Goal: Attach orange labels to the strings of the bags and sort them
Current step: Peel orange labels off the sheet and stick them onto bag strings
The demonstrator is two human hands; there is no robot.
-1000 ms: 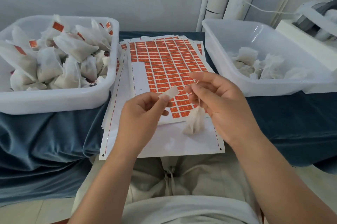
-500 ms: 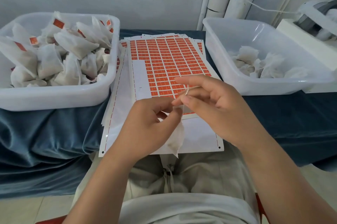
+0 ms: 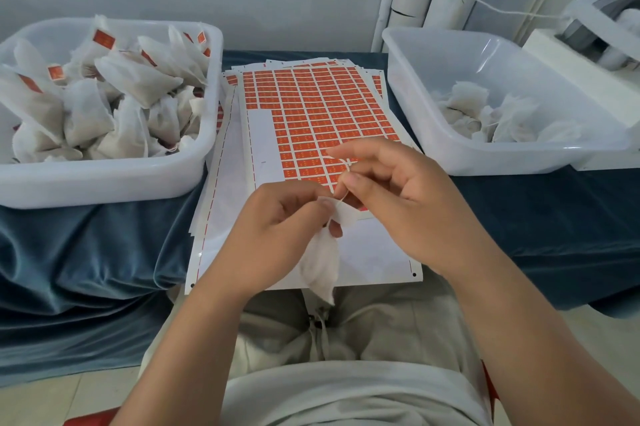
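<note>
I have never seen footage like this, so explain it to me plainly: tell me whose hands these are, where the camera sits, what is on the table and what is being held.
There is no machine here. A person works with bare hands, and the single camera is worn on their head, looking forward and down. The left hand pinches the top of a white bag, which hangs below the fingers. The right hand pinches the bag's thin string. Beneath the hands, on a blue cloth, lies a stack of sheets of orange labels. The left tub holds many bags with orange labels. The right tub holds a few bags without visible labels.
</note>
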